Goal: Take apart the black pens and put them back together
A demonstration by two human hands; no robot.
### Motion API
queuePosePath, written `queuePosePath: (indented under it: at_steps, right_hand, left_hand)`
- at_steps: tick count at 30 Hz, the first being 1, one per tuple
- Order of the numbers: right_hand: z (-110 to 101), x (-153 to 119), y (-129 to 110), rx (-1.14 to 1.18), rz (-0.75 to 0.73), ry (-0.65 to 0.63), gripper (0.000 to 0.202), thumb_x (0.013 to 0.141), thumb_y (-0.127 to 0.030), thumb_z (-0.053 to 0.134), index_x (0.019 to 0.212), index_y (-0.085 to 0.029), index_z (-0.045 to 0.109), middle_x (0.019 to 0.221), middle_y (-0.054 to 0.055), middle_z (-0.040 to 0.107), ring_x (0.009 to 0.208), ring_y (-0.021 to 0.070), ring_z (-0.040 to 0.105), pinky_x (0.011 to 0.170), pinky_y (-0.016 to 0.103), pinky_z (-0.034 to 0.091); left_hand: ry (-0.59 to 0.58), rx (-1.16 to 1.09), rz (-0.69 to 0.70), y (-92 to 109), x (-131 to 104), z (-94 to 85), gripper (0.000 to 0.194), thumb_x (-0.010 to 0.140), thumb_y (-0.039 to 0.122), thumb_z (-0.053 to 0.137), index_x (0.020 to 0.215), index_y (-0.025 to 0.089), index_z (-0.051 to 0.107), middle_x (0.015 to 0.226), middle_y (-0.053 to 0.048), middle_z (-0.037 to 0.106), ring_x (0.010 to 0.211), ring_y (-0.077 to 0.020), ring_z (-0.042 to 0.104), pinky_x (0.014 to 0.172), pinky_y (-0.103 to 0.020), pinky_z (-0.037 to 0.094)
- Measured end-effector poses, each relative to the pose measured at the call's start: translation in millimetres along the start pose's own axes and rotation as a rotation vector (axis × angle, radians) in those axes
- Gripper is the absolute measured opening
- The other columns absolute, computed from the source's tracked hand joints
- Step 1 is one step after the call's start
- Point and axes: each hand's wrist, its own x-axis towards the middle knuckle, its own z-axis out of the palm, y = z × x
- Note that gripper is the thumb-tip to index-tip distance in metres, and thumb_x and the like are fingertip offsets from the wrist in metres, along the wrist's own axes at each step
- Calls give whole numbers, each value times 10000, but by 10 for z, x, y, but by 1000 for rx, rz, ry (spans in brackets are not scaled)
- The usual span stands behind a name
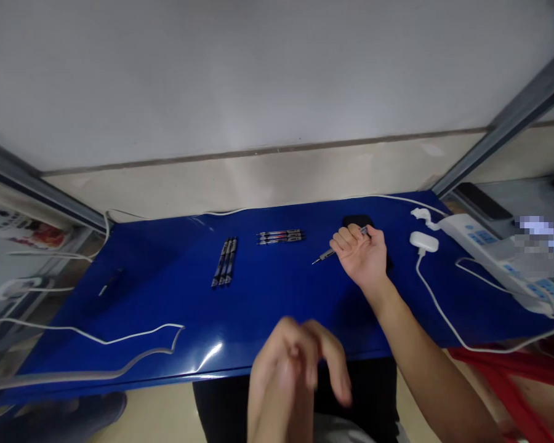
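My right hand (361, 249) is raised over the right half of the blue table (268, 301), its fingers wrapped round a grey pen (325, 254) whose tip points down to the left. Nearer to me, my left hand (300, 351) hangs over the table's front edge, blurred, with fingers apart and nothing in them. Three pens (224, 261) lie side by side, pointing towards me, left of the middle. Another group of three pens (281, 237) lies crosswise between them and my right hand. A dark object (357, 219) is partly hidden behind my right hand.
On the right are a white charger (423, 242) with a cable, crumpled white tissue (425, 216) and a white power strip (477, 239). A small dark item (111, 282) and a white cable (115, 338) lie at left. A wall stands behind the table.
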Motion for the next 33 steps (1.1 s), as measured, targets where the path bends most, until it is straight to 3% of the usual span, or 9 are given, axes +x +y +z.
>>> queuePosePath:
  at_steps: [4, 7, 10, 15, 20, 23, 27, 30, 33]
  right_hand:
    - [25, -13, 9, 54, -6, -16, 396, 927, -438, 417, 615, -222, 304, 597, -44, 244, 502, 125, 310, 500, 271, 397]
    - [39, -23, 24, 55, -1, -31, 397, 923, -454, 418, 620, -220, 313, 602, -40, 262, 515, 128, 326, 518, 278, 408]
    - [44, -36, 39, 20, -1, -32, 393, 922, -424, 421, 608, -219, 305, 590, -41, 253, 503, 130, 316, 507, 279, 398]
    - [75, -55, 69, -6, -24, -62, 424, 944, -480, 394, 613, -217, 355, 601, -36, 279, 514, 132, 343, 537, 290, 427]
    - [121, -58, 154, -178, -64, -108, 468, 930, -622, 392, 685, -231, 474, 675, -1, 450, 655, 173, 519, 716, 369, 512]
    - [117, -78, 219, -424, -143, -167, 507, 935, -664, 327, 815, -243, 584, 848, 50, 600, 862, 221, 612, 843, 420, 515]
    - [88, -143, 293, -946, -324, -339, 413, 999, -503, 354, 1102, -248, 663, 1143, 90, 639, 1121, 248, 582, 1024, 453, 432]
    - [55, -194, 365, -1307, -418, -534, 346, 999, -356, 437, 1312, -309, 579, 1264, 80, 601, 1195, 249, 539, 1047, 458, 421]
    - [19, -227, 455, -1512, -408, -672, 473, 971, -323, 511, 1438, -354, 442, 1224, 70, 617, 1143, 249, 562, 986, 444, 483]
  left_hand:
    - [-50, -71, -16, -391, 510, 80, 353, 908, 482, 536, 705, 196, 576, 723, -51, 641, 675, -158, 530, 651, -286, 401]
    - [-122, -64, -124, -636, 757, 183, 356, 920, 453, 522, 986, 140, 680, 926, -130, 716, 776, -192, 624, 646, -276, 431]
    - [-75, -115, -161, -813, 952, 325, 390, 867, 407, 624, 1149, 141, 661, 1186, -163, 665, 1001, -248, 639, 685, -274, 483]
    - [-79, -275, -107, -925, 1237, 499, 445, 910, 471, 566, 1284, 231, 588, 1394, -111, 541, 1245, -272, 532, 800, -308, 529]
    - [-43, -420, -63, -867, 1405, 547, 437, 929, 531, 506, 1257, 256, 593, 1391, -98, 548, 1262, -253, 528, 938, -360, 486]
    - [7, -456, 0, -818, 1467, 501, 434, 925, 524, 518, 1232, 228, 600, 1328, -119, 592, 1227, -248, 557, 936, -355, 481]
    - [128, -434, 138, -737, 1524, 296, 397, 910, 485, 562, 1183, 202, 616, 1295, -118, 601, 1166, -228, 589, 882, -317, 500]
    - [190, -339, 206, -683, 1542, 58, 384, 895, 493, 572, 1141, 206, 640, 1249, -95, 623, 1113, -209, 606, 825, -280, 505]
    - [203, -177, 179, -656, 1543, -216, 429, 860, 544, 584, 1071, 180, 671, 1059, -86, 683, 981, -205, 643, 760, -283, 512]
